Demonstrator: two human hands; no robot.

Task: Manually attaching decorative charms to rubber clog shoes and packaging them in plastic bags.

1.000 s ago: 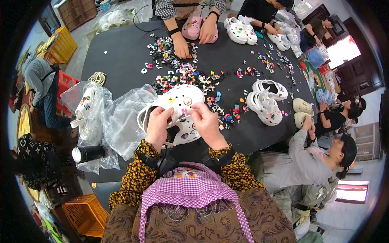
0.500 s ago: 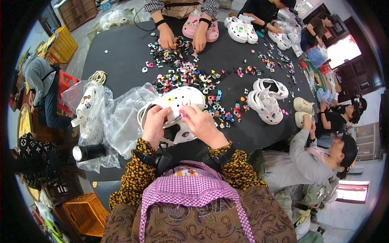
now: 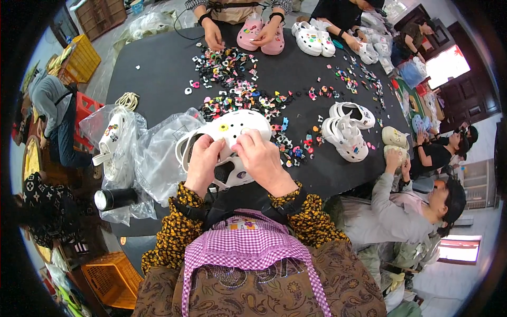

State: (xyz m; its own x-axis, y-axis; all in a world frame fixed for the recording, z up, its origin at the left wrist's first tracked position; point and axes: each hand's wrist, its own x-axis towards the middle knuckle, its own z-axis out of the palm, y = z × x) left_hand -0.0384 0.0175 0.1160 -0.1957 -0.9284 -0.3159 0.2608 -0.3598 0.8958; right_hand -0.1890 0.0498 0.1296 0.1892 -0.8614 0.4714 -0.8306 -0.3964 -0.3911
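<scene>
White perforated clog [image 3: 240, 127], held between both hands over the near part of a black table [image 3: 158, 71], with a yellow charm [image 3: 223, 128] set in its upper face. Second white clog [image 3: 241, 177] just below in the view, partly covered by the first and by the hands. Left hand [image 3: 202, 166]: thumb and bent fingers pinching the near edge of the upper clog. Right hand [image 3: 262, 162]: fingers curled down onto the same clog's face, tips partly hidden; impossible to tell whether pinching anything small or merely pressing. Directly beyond, loose heap of many-coloured charms [image 3: 227, 66], spread toward the far edge. To the left, clear plastic bag [image 3: 163, 150], crumpled; beside it, bagged white shoe [image 3: 111, 134], coil of pale cord [image 3: 127, 99] and, nearer, black cylinder [image 3: 119, 199] with a white end, lying on its side. To the right, well apart, pair of white clogs [image 3: 346, 138]. At the far edge, pink clogs [image 3: 272, 45] between and beside a co-worker's hands [image 3: 213, 38]. Outermost, at lower left, orange crate [image 3: 111, 280].
</scene>
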